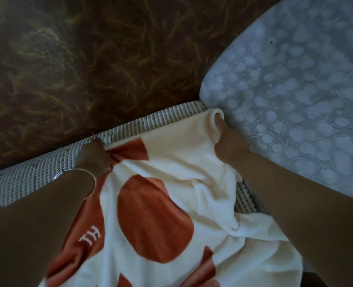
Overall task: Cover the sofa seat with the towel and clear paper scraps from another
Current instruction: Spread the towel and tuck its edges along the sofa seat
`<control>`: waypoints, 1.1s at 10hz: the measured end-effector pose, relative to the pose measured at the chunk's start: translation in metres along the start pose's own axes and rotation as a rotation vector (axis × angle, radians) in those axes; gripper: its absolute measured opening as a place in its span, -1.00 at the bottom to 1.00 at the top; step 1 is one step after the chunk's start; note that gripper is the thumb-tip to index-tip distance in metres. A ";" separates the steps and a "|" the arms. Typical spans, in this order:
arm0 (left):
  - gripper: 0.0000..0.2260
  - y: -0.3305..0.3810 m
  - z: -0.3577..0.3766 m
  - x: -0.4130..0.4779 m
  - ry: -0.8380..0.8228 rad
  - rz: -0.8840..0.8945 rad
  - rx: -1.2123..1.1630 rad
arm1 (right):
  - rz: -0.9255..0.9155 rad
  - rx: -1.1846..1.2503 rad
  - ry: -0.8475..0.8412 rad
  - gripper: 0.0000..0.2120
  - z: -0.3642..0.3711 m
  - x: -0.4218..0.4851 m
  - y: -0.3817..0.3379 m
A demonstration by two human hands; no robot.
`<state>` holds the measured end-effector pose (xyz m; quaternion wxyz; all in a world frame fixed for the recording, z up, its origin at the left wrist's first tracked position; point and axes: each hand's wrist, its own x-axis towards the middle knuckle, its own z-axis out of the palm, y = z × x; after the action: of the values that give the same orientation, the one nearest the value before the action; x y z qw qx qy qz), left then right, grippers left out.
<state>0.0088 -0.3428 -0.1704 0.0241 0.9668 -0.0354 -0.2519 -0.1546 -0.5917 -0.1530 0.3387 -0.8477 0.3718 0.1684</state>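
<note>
- head view: towel (171,204) lies over the grey sofa seat (37,175), reaching toward 12 o'clock.
- left hand (95,156) clenched on its edge at 10 o'clock.
- right hand (227,141) grips its corner at 1 o'clock, beside the patterned cushion (295,90).

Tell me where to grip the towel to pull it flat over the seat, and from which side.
Grip the towel along its far edge, as now: left hand on the bunched orange part, right hand on the rolled cream corner beside the pale patterned cushion. Come from the near side, over the top. That edge lies by the backrest crease, and the wrinkles run toward it, so spreading it there probably flattens them.
</note>
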 end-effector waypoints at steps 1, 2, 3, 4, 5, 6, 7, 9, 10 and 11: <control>-0.42 -0.006 0.001 0.040 0.090 0.020 0.001 | -0.035 -0.033 0.008 -0.28 -0.002 0.021 -0.011; -0.47 -0.015 0.005 0.066 0.206 -0.001 -0.026 | -0.074 -0.129 0.046 -0.27 -0.003 0.045 -0.019; -0.47 0.003 -0.007 0.062 0.308 -0.024 -0.040 | -0.138 -0.218 0.092 -0.32 -0.006 0.065 -0.024; -0.38 0.030 -0.019 0.035 0.259 0.027 -0.069 | -0.191 -0.318 0.100 -0.45 -0.009 0.074 -0.029; -0.49 0.052 -0.011 0.005 0.296 0.081 -0.048 | -0.211 -0.474 0.117 -0.53 -0.005 0.077 -0.033; -0.61 0.074 0.012 -0.002 0.363 0.365 0.025 | -0.228 -0.546 0.139 -0.56 -0.004 0.078 -0.037; -0.47 0.114 0.032 -0.007 0.201 0.699 0.020 | -0.178 -0.411 0.206 -0.57 -0.002 0.076 -0.034; -0.48 0.182 0.048 -0.017 -0.015 0.696 0.168 | -0.054 -0.166 0.006 -0.53 -0.014 0.052 -0.012; -0.41 0.194 0.053 -0.018 -0.067 0.619 0.266 | 0.018 -0.149 -0.272 -0.48 -0.022 0.031 0.002; -0.40 0.206 0.052 -0.021 -0.074 0.569 0.302 | 0.062 -0.262 -0.214 -0.53 -0.021 0.019 0.023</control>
<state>-0.0467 -0.5483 -0.1927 -0.0513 0.9010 -0.3420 -0.2618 -0.1581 -0.6276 -0.1588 0.2575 -0.8500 0.3347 0.3150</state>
